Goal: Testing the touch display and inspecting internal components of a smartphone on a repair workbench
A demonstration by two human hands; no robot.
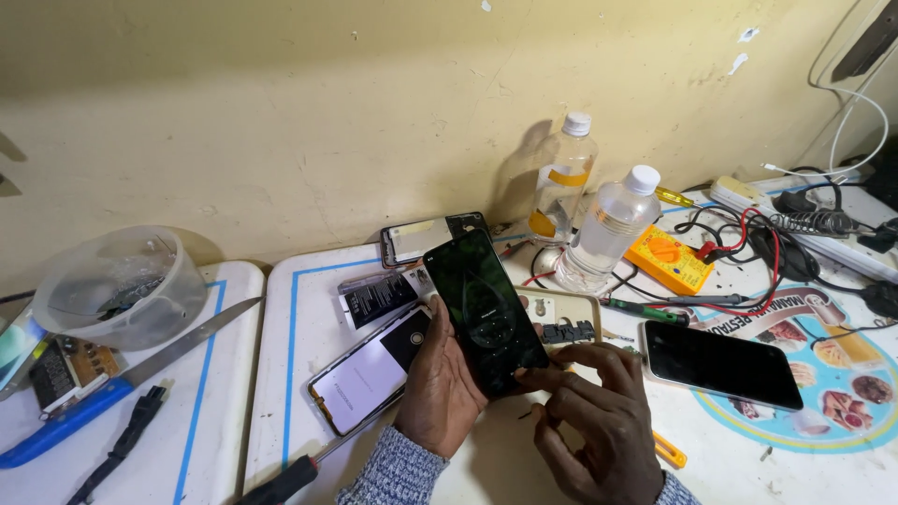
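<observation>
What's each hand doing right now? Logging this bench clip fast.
Left hand: closed around the black phone, holding it up.
Right hand: fingertips pinching the phone's lower edge.

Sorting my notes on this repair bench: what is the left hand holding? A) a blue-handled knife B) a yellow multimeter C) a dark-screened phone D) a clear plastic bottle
C: the left hand grips a dark-screened phone from below, while the right hand touches its lower edge.

Counted: hands 2 (left hand point(440, 383), right hand point(594, 421)) | phones 4 point(485, 311) | clear bottles 2 point(606, 227) | knife 1 point(112, 388) | plastic bowl 1 point(117, 285) | yellow multimeter 1 point(669, 259)
</observation>
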